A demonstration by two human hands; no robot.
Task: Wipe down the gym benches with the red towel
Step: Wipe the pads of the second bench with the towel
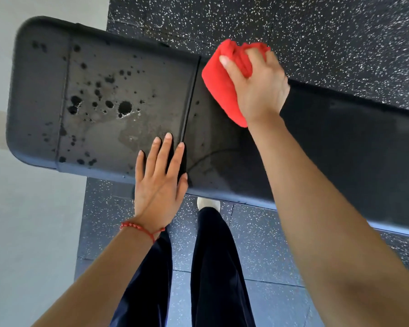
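Risks first. Wet droplets (124, 107) and a smeared patch sit on the seat-end pad of the bench (340, 147), left of the cross seam (190, 100). The red towel (222, 83) is on the far side of that seam, at the bench's far edge, part of it overhanging toward the speckled floor (316, 43). Judgement: if strokes stay right of the seam, the spotted pad gets missed altogether. The seam groove could trap liquid; a flat pass may skip over it. The towel is bunched, not spread, so contact area is small and streaks are likely. It could also slip off the far edge if pushed further out. L palm rests close to the wet patch, so it may slide or pick up moisture.

Hands. R hand (257, 86) is on top of the towel, fingers curled into the folds and gripping it, palm pressing down, arm reaching out across the bench from the near side. L hand (161, 175) lies flat, fingers straight and slightly spread, tips just left of the seam, heel at the near edge, probably bracing. Red bead bracelet (139, 228) on the L wrist. Hands well apart.

Pad right of the seam looks darker and cleaner, though glare and blur make that hard to confirm. Person stands at the near side; dark trousers and one pale shoe tip (208, 204) show below the bench edge.
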